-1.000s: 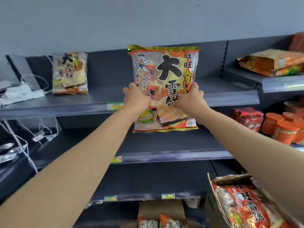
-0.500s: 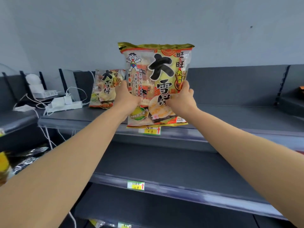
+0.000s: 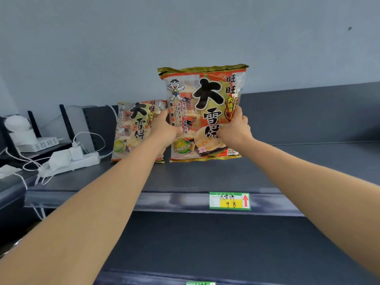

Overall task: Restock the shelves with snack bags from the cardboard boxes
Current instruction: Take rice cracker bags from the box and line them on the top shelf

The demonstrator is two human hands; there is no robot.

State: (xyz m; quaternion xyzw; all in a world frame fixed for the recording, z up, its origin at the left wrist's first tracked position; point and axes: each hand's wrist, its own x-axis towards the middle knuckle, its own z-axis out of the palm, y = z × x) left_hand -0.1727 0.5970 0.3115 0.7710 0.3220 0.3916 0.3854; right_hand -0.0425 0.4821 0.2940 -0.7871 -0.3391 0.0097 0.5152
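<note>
Barely started, judging by how bare everything looks. Only one rice cracker bag (image 3: 138,130) standing on the top shelf (image 3: 205,177) so far, leaning against the back panel. Second rice cracker bag (image 3: 204,114) held upright just to the right of it, bottom edge at or just above the shelf surface, can't tell if actually touching yet. Left hand (image 3: 164,130) clamped on the bag's left edge, right hand (image 3: 234,128) pinching the right edge, fingers of both wrapped round the sides. Looks like the setting-down step, not let go yet.

Plenty left to do: whole right stretch of that shelf bare, lower shelf (image 3: 205,243) below with nothing showing on it either. Price tag (image 3: 229,200) on the shelf lip sits right under the held bag.

No cardboard boxes in view at all, so no clue how many bags remain. Power strip (image 3: 82,161) and white cables hogging the shelf's left end.
</note>
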